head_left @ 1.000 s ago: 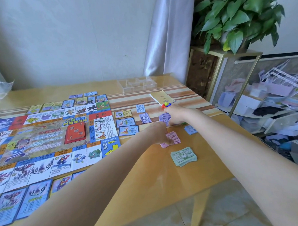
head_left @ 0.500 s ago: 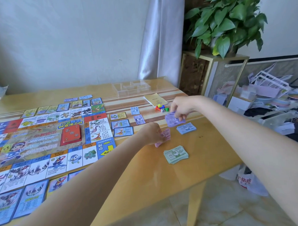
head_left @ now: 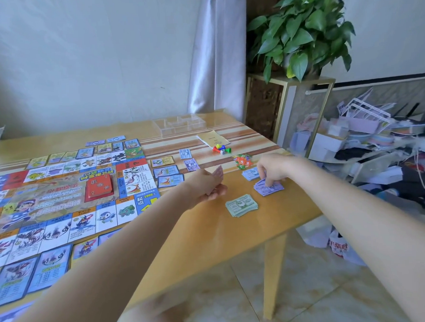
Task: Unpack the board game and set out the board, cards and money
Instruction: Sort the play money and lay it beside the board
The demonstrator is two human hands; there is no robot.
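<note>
The colourful game board (head_left: 51, 202) lies flat on the left of the wooden table (head_left: 209, 235), with a red card deck (head_left: 98, 187) at its middle. Property cards (head_left: 167, 173) lie in rows around it. My left hand (head_left: 205, 185) holds a small pink stack of money (head_left: 218, 172) above the table. My right hand (head_left: 272, 168) pinches a purple stack of money (head_left: 268, 187) that lies on the table. A green money stack (head_left: 242, 205) sits in front of them, a blue one (head_left: 250, 173) behind my right hand.
Coloured pawns and a die (head_left: 220, 149) stand near a yellow booklet (head_left: 213, 139). Small orange and green pieces (head_left: 242, 161) lie by the right edge. A clear plastic tray (head_left: 179, 123) is at the back. A plant stand (head_left: 289, 105) and cluttered shelves (head_left: 374, 143) stand right of the table.
My right hand has carried the purple money from mid-air down onto the table beside the green stack. My left hand has lifted the pink money slightly. The view shifted right.
</note>
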